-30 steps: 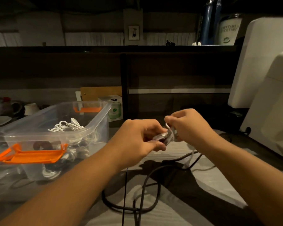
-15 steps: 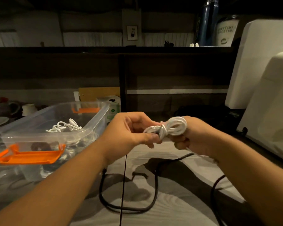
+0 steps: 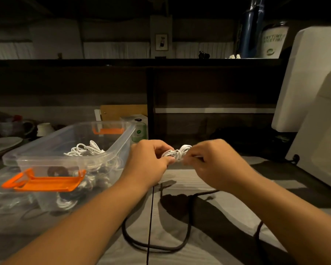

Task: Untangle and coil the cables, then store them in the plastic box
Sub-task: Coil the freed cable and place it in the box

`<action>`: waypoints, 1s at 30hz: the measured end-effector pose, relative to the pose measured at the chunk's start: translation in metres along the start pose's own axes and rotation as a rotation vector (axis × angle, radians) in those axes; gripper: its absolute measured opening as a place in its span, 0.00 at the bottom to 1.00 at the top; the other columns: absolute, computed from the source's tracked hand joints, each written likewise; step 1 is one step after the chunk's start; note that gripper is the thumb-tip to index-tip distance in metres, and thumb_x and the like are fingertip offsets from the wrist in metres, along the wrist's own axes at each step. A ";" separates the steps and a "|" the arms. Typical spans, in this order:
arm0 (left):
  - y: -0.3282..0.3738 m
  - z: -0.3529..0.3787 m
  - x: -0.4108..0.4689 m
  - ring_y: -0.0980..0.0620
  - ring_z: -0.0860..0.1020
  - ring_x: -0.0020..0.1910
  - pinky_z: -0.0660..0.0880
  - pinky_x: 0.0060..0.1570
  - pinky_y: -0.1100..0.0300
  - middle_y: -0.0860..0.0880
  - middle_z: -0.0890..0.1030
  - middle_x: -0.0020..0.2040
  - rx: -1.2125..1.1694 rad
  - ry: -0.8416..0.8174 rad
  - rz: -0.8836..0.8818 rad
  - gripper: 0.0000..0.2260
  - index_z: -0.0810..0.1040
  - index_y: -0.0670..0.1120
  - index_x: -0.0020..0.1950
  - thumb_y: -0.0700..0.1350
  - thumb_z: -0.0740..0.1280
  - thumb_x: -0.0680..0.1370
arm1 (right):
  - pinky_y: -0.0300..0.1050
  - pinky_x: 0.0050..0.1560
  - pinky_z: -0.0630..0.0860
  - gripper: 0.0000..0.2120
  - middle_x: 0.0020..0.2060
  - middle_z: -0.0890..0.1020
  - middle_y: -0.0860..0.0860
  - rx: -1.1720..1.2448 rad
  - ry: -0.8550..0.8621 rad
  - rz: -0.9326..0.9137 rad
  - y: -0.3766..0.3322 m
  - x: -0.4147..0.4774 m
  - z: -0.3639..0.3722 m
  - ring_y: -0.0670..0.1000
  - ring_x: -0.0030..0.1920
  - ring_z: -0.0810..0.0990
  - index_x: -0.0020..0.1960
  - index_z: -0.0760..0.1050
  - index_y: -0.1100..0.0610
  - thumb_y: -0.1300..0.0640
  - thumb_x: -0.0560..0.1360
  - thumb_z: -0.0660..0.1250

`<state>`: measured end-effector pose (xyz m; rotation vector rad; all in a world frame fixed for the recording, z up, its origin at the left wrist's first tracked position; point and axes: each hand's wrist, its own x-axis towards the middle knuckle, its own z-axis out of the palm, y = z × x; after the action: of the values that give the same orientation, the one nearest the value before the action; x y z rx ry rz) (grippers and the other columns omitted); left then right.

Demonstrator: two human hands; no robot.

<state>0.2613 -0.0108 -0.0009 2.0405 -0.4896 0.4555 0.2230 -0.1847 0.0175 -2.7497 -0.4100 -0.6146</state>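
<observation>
Two hands hold one white coil (image 3: 177, 153) above the table (image 3: 227, 180), just right of the box (image 3: 55, 162). The left hand (image 3: 151, 161) pinches its left end with curled fingers; the right hand (image 3: 214, 163) pinches the right loops. Advised: firm left pinch, tail wound tight round the waist, then tucked. One black cable (image 3: 187, 232) lies loose nearby.

my hands: 2, left hand (image 3: 149, 161) and right hand (image 3: 214, 161) | white coil (image 3: 177, 153) I hold: 1 | box (image 3: 120, 142): 1 | orange latches (image 3: 46, 181): 2 | thick black cable (image 3: 187, 234): 1 | thin black wire (image 3: 150, 217): 1
</observation>
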 end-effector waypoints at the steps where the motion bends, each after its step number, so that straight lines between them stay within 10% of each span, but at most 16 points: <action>1: 0.001 0.000 -0.001 0.59 0.83 0.43 0.83 0.49 0.55 0.57 0.85 0.42 0.032 -0.039 0.025 0.08 0.87 0.52 0.49 0.41 0.77 0.74 | 0.43 0.48 0.81 0.09 0.44 0.82 0.41 0.001 0.074 -0.026 0.002 0.000 0.000 0.44 0.42 0.80 0.55 0.84 0.48 0.56 0.81 0.66; 6: 0.005 -0.003 -0.001 0.55 0.84 0.43 0.83 0.47 0.52 0.53 0.85 0.42 0.019 -0.246 0.068 0.09 0.86 0.52 0.47 0.38 0.76 0.74 | 0.41 0.44 0.81 0.02 0.42 0.79 0.40 0.151 0.284 -0.051 0.021 0.002 0.001 0.43 0.42 0.79 0.45 0.85 0.47 0.53 0.73 0.75; 13: 0.009 -0.018 -0.003 0.50 0.85 0.46 0.83 0.48 0.55 0.49 0.87 0.44 -0.201 -0.430 0.085 0.10 0.85 0.47 0.48 0.33 0.75 0.72 | 0.41 0.43 0.79 0.09 0.40 0.87 0.52 0.817 -0.137 0.169 0.032 0.003 -0.006 0.49 0.40 0.83 0.44 0.87 0.53 0.49 0.69 0.73; 19: 0.010 -0.011 -0.003 0.49 0.86 0.47 0.82 0.45 0.59 0.45 0.87 0.46 -0.480 -0.221 0.014 0.08 0.84 0.41 0.51 0.33 0.73 0.74 | 0.38 0.31 0.69 0.10 0.37 0.82 0.54 1.054 -0.228 0.330 0.030 0.003 0.001 0.47 0.31 0.72 0.48 0.85 0.58 0.61 0.81 0.65; 30: -0.008 -0.005 0.008 0.50 0.84 0.41 0.84 0.44 0.49 0.48 0.85 0.42 -0.147 0.069 -0.047 0.08 0.83 0.50 0.47 0.37 0.75 0.74 | 0.40 0.43 0.79 0.09 0.41 0.82 0.43 0.024 0.016 0.032 0.008 0.003 -0.001 0.43 0.39 0.79 0.55 0.83 0.50 0.53 0.83 0.64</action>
<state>0.2718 -0.0035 -0.0001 1.8850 -0.4201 0.4469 0.2276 -0.1917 0.0177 -2.7209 -0.3666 -0.6199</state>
